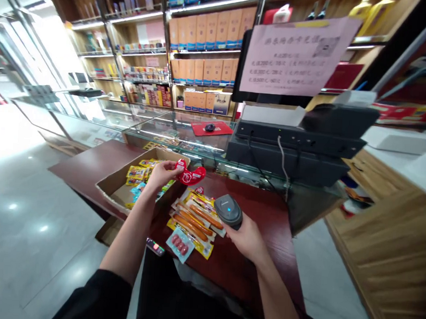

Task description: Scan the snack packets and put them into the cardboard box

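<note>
My left hand (164,174) pinches one end of a curved red snack packet (192,176), held up beside a cardboard box (113,200). In that box lie yellow and blue snack packets (137,174). My right hand (247,236) is wrapped round the handle of a dark grey barcode scanner (228,211), which shows a small blue light. Its head is over the right edge of a pile of packaged sausages (194,223) on the dark red table (260,205). At the near edge of the pile rests a clear pack of small reddish sausages (180,244).
Behind the table stands a glass counter (157,122) with a red mat (213,128) and mouse. To the right are a black cash-register machine (293,140) and a pink paper sign (294,58). A phone (155,247) lies at the table's near edge.
</note>
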`<state>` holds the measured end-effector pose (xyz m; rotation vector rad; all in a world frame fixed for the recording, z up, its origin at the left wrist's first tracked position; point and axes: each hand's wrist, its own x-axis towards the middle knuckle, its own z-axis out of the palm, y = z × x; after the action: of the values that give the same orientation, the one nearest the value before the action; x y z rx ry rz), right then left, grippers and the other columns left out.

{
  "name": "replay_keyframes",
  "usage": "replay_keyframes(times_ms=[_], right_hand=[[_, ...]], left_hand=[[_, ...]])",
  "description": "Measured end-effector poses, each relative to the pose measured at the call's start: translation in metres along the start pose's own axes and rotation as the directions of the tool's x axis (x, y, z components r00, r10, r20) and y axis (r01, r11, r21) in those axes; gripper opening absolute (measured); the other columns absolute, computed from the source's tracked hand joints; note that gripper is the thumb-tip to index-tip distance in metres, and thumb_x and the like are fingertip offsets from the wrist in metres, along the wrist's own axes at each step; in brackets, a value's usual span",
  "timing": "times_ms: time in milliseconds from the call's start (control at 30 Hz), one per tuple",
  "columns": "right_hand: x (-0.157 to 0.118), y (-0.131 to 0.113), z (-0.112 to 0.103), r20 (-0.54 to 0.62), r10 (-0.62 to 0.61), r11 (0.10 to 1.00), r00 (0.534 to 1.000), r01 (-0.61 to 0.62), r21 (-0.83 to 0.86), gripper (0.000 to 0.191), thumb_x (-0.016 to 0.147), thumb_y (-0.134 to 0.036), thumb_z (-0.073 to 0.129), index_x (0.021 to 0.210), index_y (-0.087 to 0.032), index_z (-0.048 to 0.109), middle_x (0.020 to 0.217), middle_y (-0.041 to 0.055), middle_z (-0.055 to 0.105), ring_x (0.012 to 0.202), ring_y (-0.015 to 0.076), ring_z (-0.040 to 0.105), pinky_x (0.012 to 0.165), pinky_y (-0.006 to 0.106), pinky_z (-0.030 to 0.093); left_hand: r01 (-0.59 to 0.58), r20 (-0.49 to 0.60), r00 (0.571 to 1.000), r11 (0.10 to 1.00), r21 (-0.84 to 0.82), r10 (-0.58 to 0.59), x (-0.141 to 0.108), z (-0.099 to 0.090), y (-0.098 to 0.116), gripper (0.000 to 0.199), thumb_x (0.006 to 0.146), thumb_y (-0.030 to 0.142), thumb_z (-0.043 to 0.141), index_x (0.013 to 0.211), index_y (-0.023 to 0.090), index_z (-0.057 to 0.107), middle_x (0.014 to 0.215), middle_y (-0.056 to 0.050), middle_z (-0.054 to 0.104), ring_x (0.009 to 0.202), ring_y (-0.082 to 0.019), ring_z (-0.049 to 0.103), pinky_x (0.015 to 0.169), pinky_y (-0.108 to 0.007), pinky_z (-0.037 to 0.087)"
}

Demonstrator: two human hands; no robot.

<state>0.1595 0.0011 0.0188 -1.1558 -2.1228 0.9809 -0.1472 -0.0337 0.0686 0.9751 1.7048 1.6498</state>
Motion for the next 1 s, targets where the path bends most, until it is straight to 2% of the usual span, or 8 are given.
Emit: replay_keyframes(times_ms=[133, 233, 367, 500, 600, 700, 833, 1000], right_hand=[[0.016, -0.032, 0.024, 0.062, -0.106, 0.994, 0.992, 0.106, 0.005, 0.027, 0.075, -0.031, 0.066, 0.098, -0.018, 0.068, 0.094, 0.0101, 0.076, 0.092, 0.0271, 0.071, 0.078, 0.032, 0.053], [0.024, -0.049, 0.039, 0.095, -0.143, 0.990, 0.985, 0.141, 0.032, 0.024, 0.075, -0.030, 0.066, 0.097, -0.019, 0.067, 0.096, 0.0095, 0.077, 0.093, 0.0270, 0.071, 0.079, 0.032, 0.053], [0.030, -0.056, 0.056, 0.125, -0.149, 0.988, 0.981, 0.144, 0.049, 0.032, 0.075, -0.028, 0.067, 0.106, -0.020, 0.066, 0.103, 0.0091, 0.076, 0.098, 0.0279, 0.070, 0.084, 0.035, 0.053], [0.033, -0.054, 0.061, 0.138, -0.119, 0.993, 0.983, 0.116, 0.027, 0.033, 0.074, -0.030, 0.068, 0.106, -0.020, 0.067, 0.103, 0.0094, 0.075, 0.098, 0.0283, 0.070, 0.085, 0.036, 0.053], [0.034, -0.050, 0.055, 0.123, -0.088, 0.996, 0.989, 0.087, 0.010, 0.028, 0.075, -0.033, 0.068, 0.100, -0.020, 0.068, 0.098, 0.0098, 0.076, 0.094, 0.0286, 0.071, 0.083, 0.036, 0.054], [0.034, -0.041, 0.041, 0.098, -0.088, 0.996, 0.991, 0.086, 0.026, 0.031, 0.075, -0.035, 0.069, 0.104, -0.021, 0.069, 0.102, 0.0087, 0.076, 0.099, 0.0289, 0.070, 0.084, 0.035, 0.053], [0.028, -0.019, 0.014, 0.022, -0.029, 0.998, 0.999, 0.027, 0.050, 0.034, 0.074, -0.034, 0.069, 0.104, -0.018, 0.069, 0.104, 0.0101, 0.076, 0.100, 0.0292, 0.070, 0.084, 0.036, 0.054], [0.010, 0.010, -0.020, -0.065, 0.046, 0.998, 0.997, -0.043, 0.037, 0.032, 0.077, -0.034, 0.064, 0.103, -0.016, 0.068, 0.078, 0.0062, 0.076, 0.084, 0.0262, 0.073, 0.072, 0.032, 0.055]], left_hand=[[0.044, -0.013, 0.999, 0.992, 0.122, -0.043, 0.007, -0.068, 0.011, 0.053, 0.051, 0.047, 0.088, 0.086, 0.010, 0.072, 0.072, -0.008, 0.073, 0.062, -0.017, 0.067, 0.061, -0.028, 0.055], [0.082, -0.033, 0.996, 0.978, 0.193, -0.077, 0.007, -0.099, 0.004, 0.051, 0.051, 0.046, 0.087, 0.086, 0.011, 0.073, 0.070, -0.007, 0.073, 0.060, -0.017, 0.067, 0.058, -0.027, 0.054], [0.116, -0.070, 0.993, 0.901, 0.418, -0.095, 0.006, -0.120, -0.012, 0.043, 0.058, 0.045, 0.083, 0.085, 0.013, 0.075, 0.073, -0.007, 0.075, 0.065, -0.020, 0.068, 0.060, -0.027, 0.052], [0.085, -0.146, 0.989, 0.730, 0.678, 0.021, 0.005, -0.123, -0.016, 0.035, 0.066, 0.041, 0.077, 0.093, 0.018, 0.077, 0.089, -0.008, 0.077, 0.083, -0.023, 0.071, 0.073, -0.028, 0.052], [0.044, -0.154, 0.981, 0.647, 0.761, 0.114, 0.002, -0.110, -0.008, 0.035, 0.073, 0.040, 0.072, 0.100, 0.019, 0.077, 0.097, -0.008, 0.077, 0.090, -0.024, 0.070, 0.080, -0.030, 0.051], [-0.012, -0.096, 0.987, 0.645, 0.764, 0.131, -0.004, -0.078, 0.000, 0.036, 0.075, 0.040, 0.071, 0.104, 0.018, 0.076, 0.097, -0.008, 0.077, 0.089, -0.024, 0.071, 0.081, -0.031, 0.051], [-0.125, 0.056, 0.991, 0.716, 0.687, 0.120, -0.014, -0.014, -0.002, 0.034, 0.075, 0.038, 0.071, 0.103, 0.019, 0.076, 0.099, -0.007, 0.077, 0.089, -0.022, 0.071, 0.081, -0.030, 0.053], [-0.232, 0.264, 0.960, 0.793, 0.564, 0.093, -0.018, 0.072, -0.024, 0.030, 0.073, 0.034, 0.074, 0.099, 0.018, 0.076, 0.091, -0.006, 0.077, 0.082, -0.019, 0.070, 0.076, -0.027, 0.053]])
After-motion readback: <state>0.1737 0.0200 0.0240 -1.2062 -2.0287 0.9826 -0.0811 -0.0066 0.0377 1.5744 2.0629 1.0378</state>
